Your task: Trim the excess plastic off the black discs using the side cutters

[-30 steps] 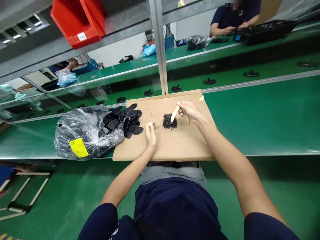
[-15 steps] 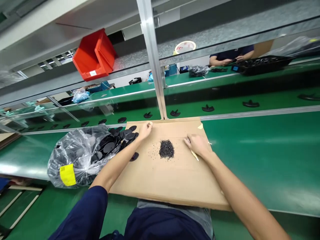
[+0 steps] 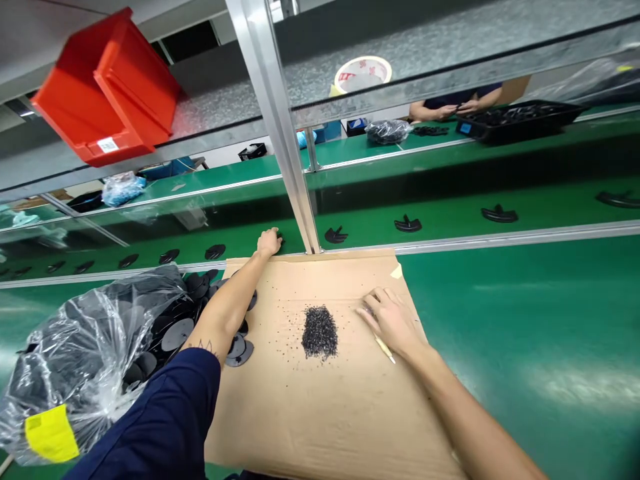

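My left hand [image 3: 271,241] reaches over the far edge of the cardboard sheet [image 3: 300,427] to the green conveyor belt. Its fingers are closed on a black plastic part, mostly hidden, with only a dark bit showing at the fingertips. Above the right side of the cardboard is my right hand [image 3: 393,319], its fingers bent and slightly blurred. A pale yellow pen-like tool [image 3: 384,347] sticks out beneath that hand, tip toward me. Between my arms lies a pile of tiny black pieces [image 3: 320,332], with some grains scattered around it.
A clear plastic bag [image 3: 75,347] spills black discs [image 3: 239,350] onto the cardboard's left side. Black winged parts [image 3: 407,223] sit spaced along the belt. A metal post [image 3: 280,127] rises ahead. The shelf holds a red bin [image 3: 107,100] and a tape roll [image 3: 363,73]. Another person works opposite.
My left hand has moved from above the cardboard forward to the belt, reaching a black part beside the post. The right hand stays over the cardboard, its fingers less curled. The view has shifted.
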A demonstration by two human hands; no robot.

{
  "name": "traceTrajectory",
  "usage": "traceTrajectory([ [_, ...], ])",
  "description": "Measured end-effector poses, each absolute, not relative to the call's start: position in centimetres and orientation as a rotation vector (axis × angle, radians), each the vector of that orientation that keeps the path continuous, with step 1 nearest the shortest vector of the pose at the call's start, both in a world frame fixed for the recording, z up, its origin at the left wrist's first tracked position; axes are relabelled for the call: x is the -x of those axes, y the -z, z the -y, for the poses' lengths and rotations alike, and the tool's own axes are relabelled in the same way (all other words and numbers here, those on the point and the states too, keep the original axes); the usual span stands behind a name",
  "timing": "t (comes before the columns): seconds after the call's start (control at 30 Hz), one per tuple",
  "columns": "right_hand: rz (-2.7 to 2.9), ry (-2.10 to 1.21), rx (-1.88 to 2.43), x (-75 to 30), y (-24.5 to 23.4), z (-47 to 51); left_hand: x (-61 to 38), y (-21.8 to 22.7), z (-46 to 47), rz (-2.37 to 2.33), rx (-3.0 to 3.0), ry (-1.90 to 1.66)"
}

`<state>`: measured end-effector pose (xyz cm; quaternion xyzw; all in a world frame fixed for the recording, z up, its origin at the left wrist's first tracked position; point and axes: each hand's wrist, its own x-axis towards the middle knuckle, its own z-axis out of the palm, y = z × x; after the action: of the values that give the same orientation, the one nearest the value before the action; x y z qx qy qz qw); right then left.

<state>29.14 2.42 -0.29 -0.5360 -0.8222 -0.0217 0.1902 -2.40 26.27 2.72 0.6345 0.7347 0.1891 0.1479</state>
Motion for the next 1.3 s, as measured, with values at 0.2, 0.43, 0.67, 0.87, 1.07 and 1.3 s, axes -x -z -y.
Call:
traceTrajectory([
  [0.2, 2.327, 0.057, 1.544, -28.7, 0.1, -2.2, 2.5, -3.3, -25.5, -2.103, -1.761, -0.688],
  [0.43, 2.24, 0.04, 1.442, -28.7, -0.9, -1.7, 2.5, -7.2, -22.9, -2.019, -1.558, -1.238],
  [0.67, 1.675, -0.82, 1.098, -26.1, -1.7, -0.2, -2.3, -5.7, -8.8, -1.08, -1.728, -1.493],
  [0.87, 1.286, -1.612, 1.066, -24.6, -2.1, 0.4, -3.3, -3.3, -1.1, -0.716, -2.113, -0.984],
  [1.07, 1.202, -1.447, 1.159, -24.5, -2.0, 0.2, 6.7, -3.8, -6.0, -1.82, -2.378, -0.413],
  [1.3, 1.277, -1.264, 1.166, -24.1, -2.1, 1.0, 9.0, -3.7, -7.8, -2.025, -2.293, -0.19],
])
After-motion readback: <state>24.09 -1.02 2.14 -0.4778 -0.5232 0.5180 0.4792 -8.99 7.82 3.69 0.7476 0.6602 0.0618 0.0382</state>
